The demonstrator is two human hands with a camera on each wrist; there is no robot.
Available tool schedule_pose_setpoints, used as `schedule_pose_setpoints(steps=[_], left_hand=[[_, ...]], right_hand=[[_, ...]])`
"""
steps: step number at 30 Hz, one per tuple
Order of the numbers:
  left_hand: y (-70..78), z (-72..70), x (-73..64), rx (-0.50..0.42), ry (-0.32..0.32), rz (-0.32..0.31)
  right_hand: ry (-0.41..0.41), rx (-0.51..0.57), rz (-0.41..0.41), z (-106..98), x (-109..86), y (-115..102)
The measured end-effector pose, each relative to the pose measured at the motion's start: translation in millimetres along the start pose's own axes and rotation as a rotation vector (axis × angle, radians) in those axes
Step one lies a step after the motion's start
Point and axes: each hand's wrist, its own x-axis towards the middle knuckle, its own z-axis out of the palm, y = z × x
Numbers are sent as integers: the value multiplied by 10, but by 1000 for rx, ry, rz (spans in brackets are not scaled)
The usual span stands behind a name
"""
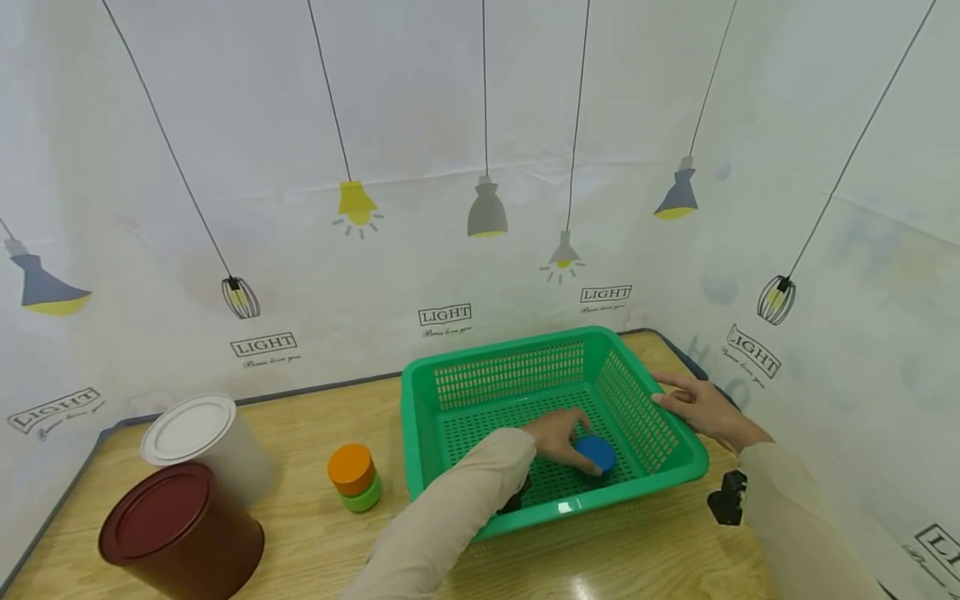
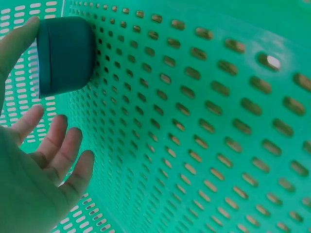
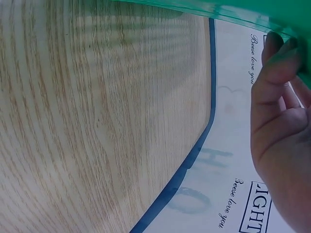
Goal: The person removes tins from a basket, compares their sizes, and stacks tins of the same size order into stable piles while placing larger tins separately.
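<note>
A green plastic basket (image 1: 555, 508) with slotted sides stands on the wooden table. Inside it, near the front wall, sits a round container with a blue top (image 1: 596, 452); its dark teal side (image 2: 70, 56) shows in the left wrist view. My left hand (image 1: 558, 435) reaches into the basket, its thumb touching the container's edge. The other fingers (image 2: 60, 145) are loosely bent and apart from the container. At the basket's right rim my right hand (image 1: 705, 408) holds the edge between thumb and fingers, partly hidden by the green plastic in the right wrist view.
Left of the basket, an orange container (image 1: 351, 468) is stacked on a light green one (image 1: 363, 496). Farther left stand a white tub (image 1: 217, 450) and a dark red tub (image 1: 183, 533). A printed wall covering (image 1: 420, 267) encloses the back and right of the table.
</note>
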Motion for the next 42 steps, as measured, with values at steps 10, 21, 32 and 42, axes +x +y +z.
schedule_pose_setpoints(steps=[10, 21, 32, 42], left_hand=[[24, -52, -69, -58, -103, 203], [-29, -20, -30, -130, -93, 182], [-157, 37, 22, -132, 62, 34], [-170, 44, 13, -121, 41, 116]], right_hand=[[-9, 10, 5, 2, 13, 28], [-13, 23, 10, 2, 9, 23], [-25, 44, 28, 1, 14, 33], [-21, 43, 37, 3, 8, 23]])
